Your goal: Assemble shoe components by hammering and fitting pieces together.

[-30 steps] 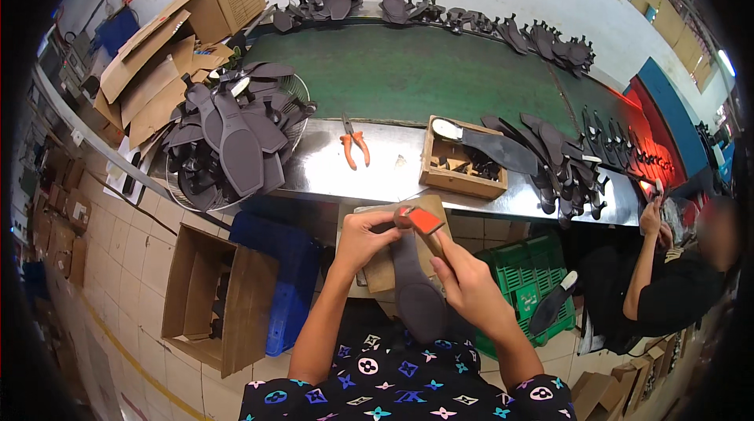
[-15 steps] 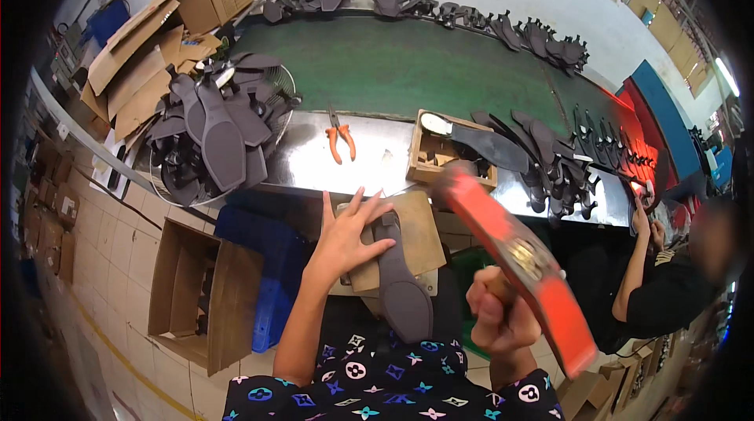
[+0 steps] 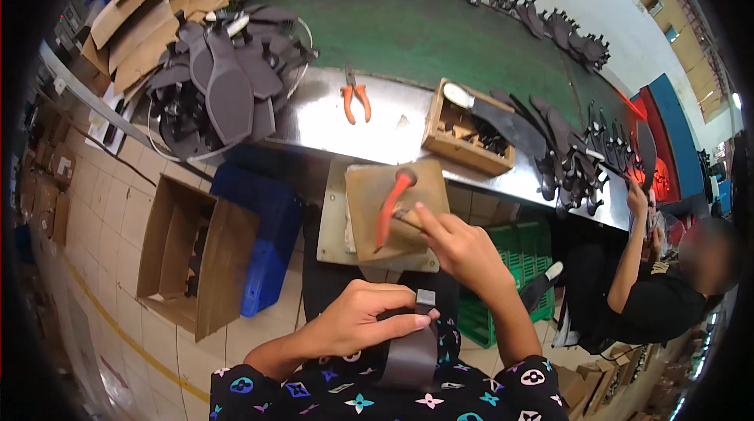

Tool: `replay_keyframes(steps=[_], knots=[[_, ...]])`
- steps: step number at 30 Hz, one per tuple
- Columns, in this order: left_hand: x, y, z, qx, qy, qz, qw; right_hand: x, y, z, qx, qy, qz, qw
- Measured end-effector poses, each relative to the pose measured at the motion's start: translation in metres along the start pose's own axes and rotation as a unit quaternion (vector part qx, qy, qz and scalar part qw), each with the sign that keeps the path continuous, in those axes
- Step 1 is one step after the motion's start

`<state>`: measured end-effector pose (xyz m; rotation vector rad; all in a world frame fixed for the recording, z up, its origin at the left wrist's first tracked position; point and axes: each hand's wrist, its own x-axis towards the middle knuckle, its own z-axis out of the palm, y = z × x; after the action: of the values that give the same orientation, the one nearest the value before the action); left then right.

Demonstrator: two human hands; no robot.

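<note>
In my left hand point(image 3: 369, 317) is a dark grey shoe sole point(image 3: 410, 354), held close over my lap. The fingers and thumb close around its heel end, where a small grey heel tip point(image 3: 426, 298) points up. My right hand point(image 3: 470, 252) grips the wooden handle of a hammer point(image 3: 388, 213) with a red, curved head. That head is over the square tan pad point(image 3: 365, 236) in front of me; I cannot tell if it touches. Beneath the pad is a pale metal plate point(image 3: 333, 221).
Pliers point(image 3: 356, 99) with orange handles and a wooden box point(image 3: 471, 150) of small dark parts lie on the metal bench edge. A wire basket point(image 3: 169, 155) at left is heaped with soles. Below stand a cardboard box point(image 3: 224, 264) and blue bin point(image 3: 271, 264). A co-worker point(image 3: 660, 295) sits at right.
My left hand has drawn the sole off the pad toward my lap and tilted it, heel up. The hammer has swung from the right, beside my body, to over the pad.
</note>
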<state>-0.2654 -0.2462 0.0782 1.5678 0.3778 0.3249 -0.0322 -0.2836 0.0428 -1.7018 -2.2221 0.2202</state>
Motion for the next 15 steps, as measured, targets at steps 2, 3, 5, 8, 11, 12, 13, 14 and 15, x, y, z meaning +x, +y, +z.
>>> replay_keyframes(steps=[2, 3, 5, 8, 11, 12, 13, 14, 15], knots=[[-0.007, 0.009, 0.004, -0.075, -0.014, -0.061, 0.995, 0.005, -0.003, 0.000, -0.028, -0.069, -0.022, 0.997], [-0.009, 0.009, 0.006, -0.083, -0.027, -0.064, 0.994, 0.008, -0.010, -0.007, 0.008, -0.025, -0.066, 0.997], [-0.010, 0.007, 0.011, -0.097, -0.042, -0.067, 0.992, 0.001, -0.019, -0.005, 0.325, 0.031, -0.080, 0.942], [-0.009, 0.001, 0.020, -0.220, -0.067, -0.058, 0.971, -0.026, -0.046, 0.008, 0.792, -0.037, -0.012, 0.609], [-0.007, -0.005, 0.024, -0.311, -0.129, -0.089, 0.937, -0.029, -0.055, 0.010, 0.789, -0.031, 0.006, 0.614], [-0.006, -0.002, 0.022, -0.306, -0.138, -0.092, 0.938, -0.030, -0.059, 0.008, 0.797, -0.030, 0.029, 0.603], [-0.006, -0.004, 0.022, -0.309, -0.141, -0.095, 0.936, -0.031, -0.060, 0.005, 0.798, -0.027, 0.034, 0.601], [-0.005, -0.007, 0.023, -0.300, -0.162, -0.087, 0.936, -0.032, -0.060, 0.001, 0.787, -0.033, 0.029, 0.615], [-0.005, -0.009, 0.023, -0.290, -0.183, -0.078, 0.936, -0.033, -0.058, -0.001, 0.776, -0.038, 0.022, 0.630]])
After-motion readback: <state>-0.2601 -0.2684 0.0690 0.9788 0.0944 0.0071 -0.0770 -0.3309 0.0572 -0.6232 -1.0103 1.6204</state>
